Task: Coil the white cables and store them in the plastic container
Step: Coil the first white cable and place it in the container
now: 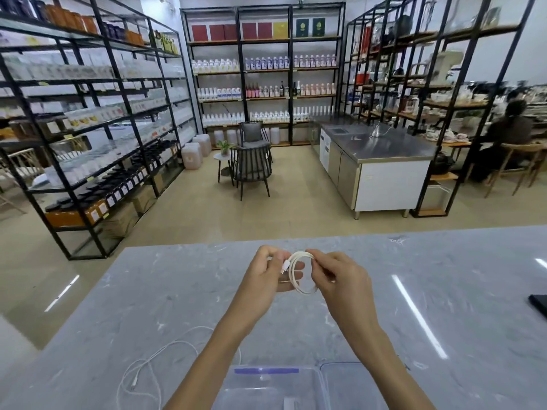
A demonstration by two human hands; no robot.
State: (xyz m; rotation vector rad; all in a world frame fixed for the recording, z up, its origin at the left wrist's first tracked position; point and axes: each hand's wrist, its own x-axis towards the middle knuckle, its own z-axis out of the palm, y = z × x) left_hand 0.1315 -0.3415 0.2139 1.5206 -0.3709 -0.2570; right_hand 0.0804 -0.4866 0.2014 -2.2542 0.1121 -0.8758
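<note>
A white cable [299,279] is wound into a small coil, held above the grey marble counter [444,306]. My left hand [268,272] pinches the coil's left side, near a plug end. My right hand [337,279] grips the coil's top right. A second white cable [154,359] lies loose on the counter at the lower left. The clear plastic container [266,386] with a purple strip sits at the bottom edge, under my forearms; its lid [343,383] lies beside it on the right.
A dark flat object [539,303] lies at the counter's right edge. Beyond the counter are shelving racks, two dark chairs [251,167] with a small table, a steel cabinet [376,161], and a seated person [509,137] at the far right.
</note>
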